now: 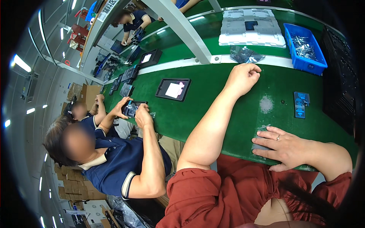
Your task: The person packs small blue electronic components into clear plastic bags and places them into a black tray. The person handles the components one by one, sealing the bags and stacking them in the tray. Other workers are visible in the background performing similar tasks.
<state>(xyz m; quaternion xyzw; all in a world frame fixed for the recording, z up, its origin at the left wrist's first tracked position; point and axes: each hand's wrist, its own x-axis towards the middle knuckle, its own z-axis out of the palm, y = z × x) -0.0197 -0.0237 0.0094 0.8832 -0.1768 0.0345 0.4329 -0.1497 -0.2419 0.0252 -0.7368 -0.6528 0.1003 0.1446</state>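
My left hand (243,79) is stretched forward over the green bench, its fingers curled in; whatever they may hold is hidden. Just beyond its knuckles, a dark part in a clear plastic bag (245,54) lies at the pale rail. My right hand (283,148), with a ring on it, rests flat on the bench near the front edge, fingers spread. Beneath those fingers lies a greyish flat piece (259,146), mostly covered. A flat dark blue part (300,105) with a small side tab lies farther right. Between my hands there is a whitish worn patch (266,103) on the bench.
A blue bin (306,49) of metal screws sits at the back right, beside black stacked trays (340,76). Behind the rail lies a white moulded tray (251,28). A metal post (182,26) rises ahead. Left, a co-worker (125,163) handles a bagged part near a black box (173,89).
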